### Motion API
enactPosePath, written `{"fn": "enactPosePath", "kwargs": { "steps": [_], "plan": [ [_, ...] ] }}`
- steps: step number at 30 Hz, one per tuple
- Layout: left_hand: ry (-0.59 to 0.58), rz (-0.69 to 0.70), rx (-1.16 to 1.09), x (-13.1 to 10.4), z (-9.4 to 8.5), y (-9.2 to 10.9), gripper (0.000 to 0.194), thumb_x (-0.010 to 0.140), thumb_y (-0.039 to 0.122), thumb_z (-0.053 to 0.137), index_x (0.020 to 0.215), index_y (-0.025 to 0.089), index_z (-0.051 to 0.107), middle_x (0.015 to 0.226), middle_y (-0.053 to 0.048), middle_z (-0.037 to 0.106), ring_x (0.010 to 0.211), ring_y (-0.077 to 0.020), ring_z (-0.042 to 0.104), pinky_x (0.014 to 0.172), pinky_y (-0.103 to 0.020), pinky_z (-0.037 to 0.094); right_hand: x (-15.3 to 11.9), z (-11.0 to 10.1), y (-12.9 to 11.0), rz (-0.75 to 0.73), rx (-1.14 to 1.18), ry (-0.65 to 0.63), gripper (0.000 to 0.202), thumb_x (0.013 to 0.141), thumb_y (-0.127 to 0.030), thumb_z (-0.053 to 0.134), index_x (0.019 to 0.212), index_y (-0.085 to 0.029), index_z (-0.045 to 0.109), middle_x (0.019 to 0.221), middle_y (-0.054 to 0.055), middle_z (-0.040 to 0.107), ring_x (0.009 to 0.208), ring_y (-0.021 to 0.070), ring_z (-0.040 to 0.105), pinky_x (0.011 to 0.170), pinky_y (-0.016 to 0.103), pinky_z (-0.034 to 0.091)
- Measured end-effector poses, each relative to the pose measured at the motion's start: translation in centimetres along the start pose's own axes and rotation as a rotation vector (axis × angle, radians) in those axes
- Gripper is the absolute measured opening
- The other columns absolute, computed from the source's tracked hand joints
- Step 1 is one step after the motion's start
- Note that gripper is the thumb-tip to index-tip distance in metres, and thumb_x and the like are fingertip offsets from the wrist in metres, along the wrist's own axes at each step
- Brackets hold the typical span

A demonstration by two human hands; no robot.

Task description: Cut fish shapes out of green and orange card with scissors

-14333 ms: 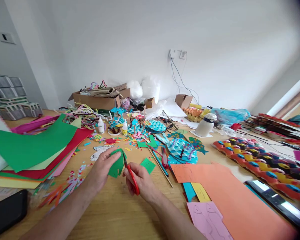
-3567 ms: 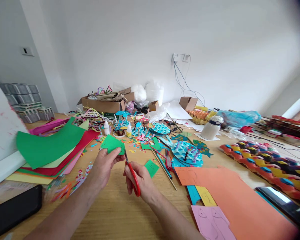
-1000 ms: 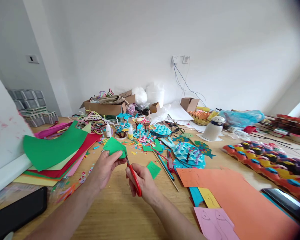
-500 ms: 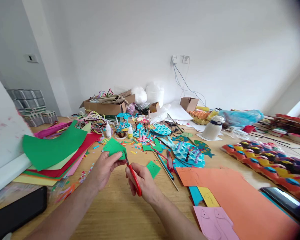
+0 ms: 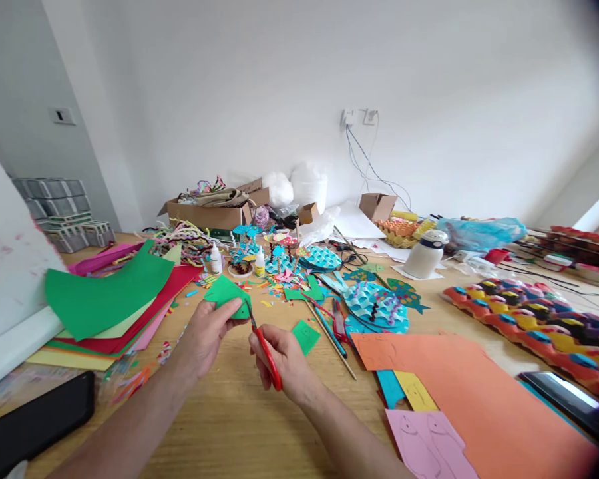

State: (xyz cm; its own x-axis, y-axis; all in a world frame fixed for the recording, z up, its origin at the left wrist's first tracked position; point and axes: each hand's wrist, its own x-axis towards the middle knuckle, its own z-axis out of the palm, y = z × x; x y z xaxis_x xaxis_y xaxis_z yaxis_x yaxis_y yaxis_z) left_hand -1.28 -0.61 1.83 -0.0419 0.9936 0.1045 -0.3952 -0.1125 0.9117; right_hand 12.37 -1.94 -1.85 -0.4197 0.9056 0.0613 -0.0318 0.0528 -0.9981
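My left hand (image 5: 210, 334) pinches a piece of green paper (image 5: 224, 291) between thumb and fingers, holding it above the table. In my right hand (image 5: 285, 359) are red-handled scissors (image 5: 267, 352), their blades at the right edge of that paper. A small green square of paper (image 5: 306, 337) with a mark drawn on it lies just beyond my right hand. Further right rest a wooden stick (image 5: 347, 366) and a dark blue pen (image 5: 332, 330).
Coloured paper sheets (image 5: 110, 296) are stacked at left, above a black phone (image 5: 40, 416). On the right lie orange paper (image 5: 459, 379), pink paper with drawn outlines (image 5: 424, 442) and a painted egg tray (image 5: 534, 326). Glue bottles (image 5: 215, 259) and paper scraps stand further back.
The green paper has tilted slightly and shifted a little left at the scissor blades. My left fingers have changed position a little on it; my right hand is nearly still.
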Motion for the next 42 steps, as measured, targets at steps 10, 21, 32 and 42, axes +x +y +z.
{"fn": "enactPosePath", "kwargs": {
  "steps": [10,21,32,42],
  "plan": [
    [-0.005,-0.015,0.044,-0.2,-0.1,-0.2,0.010,0.065,0.024,0.071,0.064,0.015,0.066,0.057,0.002,0.064,0.058,-0.0127,0.058,0.062,-0.026,0.051,-0.1,0.0,-0.6,0.035,0.018,-0.009,0.042,0.075,-0.058,0.051,0.064,-0.018,0.045,0.037,-0.009,0.041,0.028,0.0057,0.038,0.028,0.015,0.027],
    [-0.019,-0.026,0.033,0.0,-0.4,-0.1,0.010,0.065,0.023,0.071,0.064,0.015,0.066,0.057,0.003,0.063,0.058,-0.0124,0.058,0.063,-0.027,0.050,-0.1,0.0,-0.5,0.021,-0.048,0.024,0.039,0.078,-0.053,0.051,0.061,-0.018,0.043,0.038,-0.010,0.037,0.028,0.0048,0.036,0.030,0.016,0.025],
    [0.030,-0.031,-0.010,0.0,0.1,-0.1,0.012,0.062,0.024,0.073,0.060,0.014,0.066,0.056,0.001,0.065,0.055,-0.0129,0.058,0.062,-0.027,0.049,-0.3,0.0,-0.7,0.054,-0.013,-0.034,0.040,0.077,-0.056,0.050,0.066,-0.018,0.045,0.039,-0.008,0.042,0.030,0.0062,0.040,0.030,0.016,0.026],
    [0.057,0.001,0.001,-0.3,0.7,-0.1,0.011,0.060,0.023,0.073,0.059,0.015,0.066,0.053,0.003,0.063,0.054,-0.0120,0.057,0.060,-0.026,0.050,-0.4,0.1,-0.8,0.042,-0.024,-0.021,0.044,0.076,-0.061,0.049,0.066,-0.018,0.044,0.041,-0.008,0.042,0.032,0.0059,0.040,0.031,0.016,0.028]
  ]
}}
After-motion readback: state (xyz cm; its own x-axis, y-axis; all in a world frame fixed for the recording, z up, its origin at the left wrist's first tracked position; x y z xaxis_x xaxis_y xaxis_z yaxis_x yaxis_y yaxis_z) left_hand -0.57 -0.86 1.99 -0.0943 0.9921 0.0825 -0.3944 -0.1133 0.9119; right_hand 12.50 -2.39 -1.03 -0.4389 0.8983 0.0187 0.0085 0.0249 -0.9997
